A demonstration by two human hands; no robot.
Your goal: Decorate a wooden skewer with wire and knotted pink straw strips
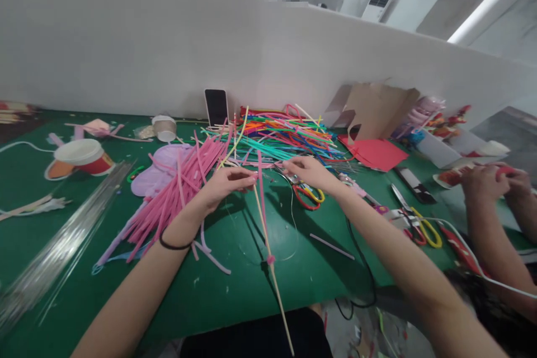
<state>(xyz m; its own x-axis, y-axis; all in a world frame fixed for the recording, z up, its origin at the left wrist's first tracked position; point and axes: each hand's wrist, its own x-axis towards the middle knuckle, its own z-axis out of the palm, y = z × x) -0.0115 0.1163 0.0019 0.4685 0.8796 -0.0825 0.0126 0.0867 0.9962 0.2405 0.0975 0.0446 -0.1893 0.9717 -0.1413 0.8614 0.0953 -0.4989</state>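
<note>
My left hand (229, 183) pinches the top of a thin wooden stick (260, 215), with a bit of pink at the fingertips. A pink pipe cleaner (262, 190) rises beside the stick, and a small pink knot (271, 260) sits lower down on it. The stick slants toward my lap. My right hand (308, 172) is to the right with thumb and fingers closed. A fine, pale wire (295, 224) hangs in a loop between the hands and seems to run up to the right fingertips. Behind my left wrist lies a heap of pink pipe cleaners (180, 196).
Scissors with red and yellow handles (309, 196) lie beneath my right hand; another pair of scissors (413, 218) is farther right. Multicoloured pipe cleaners (285, 134) and a phone (217, 106) are at the back. A paper cup (86, 156) stands left. Another person's hands (486, 182) work at right.
</note>
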